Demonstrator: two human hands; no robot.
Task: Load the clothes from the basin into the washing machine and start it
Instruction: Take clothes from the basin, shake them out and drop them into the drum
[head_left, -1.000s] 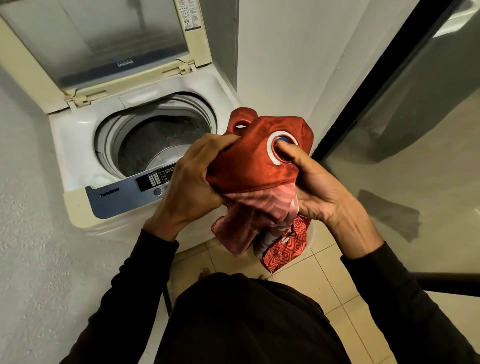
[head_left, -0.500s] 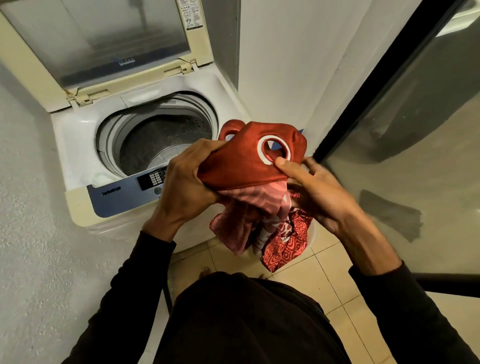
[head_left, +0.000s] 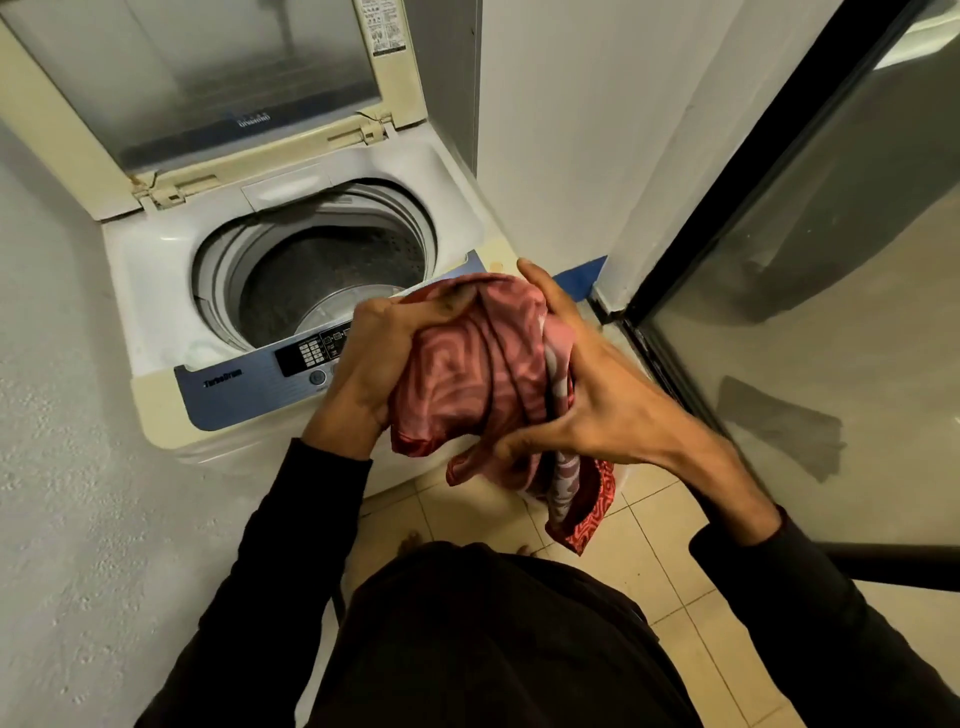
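Above beige floor tiles (head_left: 691, 613), beside a white wall (head_left: 545, 130), red cloth (head_left: 467, 384) is gripped by left hand (head_left: 369, 364) and right hand (head_left: 597, 395) before the open washer (head_left: 156, 291).

Rough grey plastered wall (head_left: 57, 467) on the left. To its right, a smooth white wall (head_left: 550, 135) forms a corner. Beige tiled floor (head_left: 691, 649) below — pale grout lines, some staining. Right of the white wall, a glass door (head_left: 831, 291) in a black frame (head_left: 748, 166) — dim reflections. Lighting subdued.
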